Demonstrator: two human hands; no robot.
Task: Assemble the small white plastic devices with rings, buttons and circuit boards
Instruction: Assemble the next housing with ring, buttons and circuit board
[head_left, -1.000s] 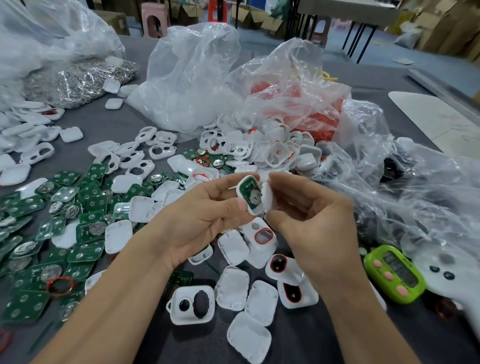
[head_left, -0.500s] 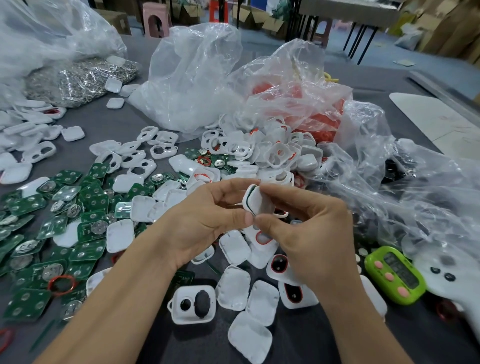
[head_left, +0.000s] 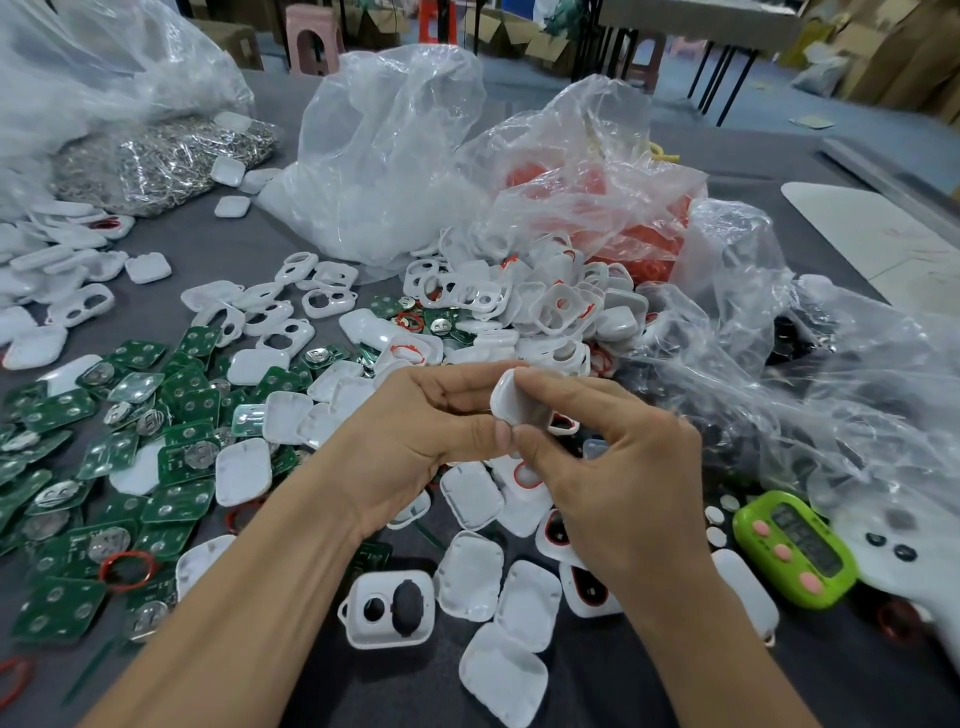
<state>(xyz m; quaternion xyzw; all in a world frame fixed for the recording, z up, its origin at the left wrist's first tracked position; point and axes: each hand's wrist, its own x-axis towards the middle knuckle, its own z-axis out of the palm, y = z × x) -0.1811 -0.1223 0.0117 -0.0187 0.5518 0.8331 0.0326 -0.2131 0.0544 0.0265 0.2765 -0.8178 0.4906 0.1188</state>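
Above the middle of the table, my left hand and my right hand pinch one small white device between thumbs and forefingers. Its white back cover faces me and no board shows. Green circuit boards with round metal contacts lie scattered at the left. White shells and covers are heaped behind my hands. More covers and a white front shell with two holes lie below my wrists. A red ring rests on the boards at the lower left.
Crumpled clear plastic bags stand behind the pile; one holds red rings. A bag of shiny metal parts sits at the far left. A green timer and a white handheld tool lie at the right.
The green board seen in the open shell is now covered: the white cover came down over it and both hands press the closed device together, slightly higher and further right.
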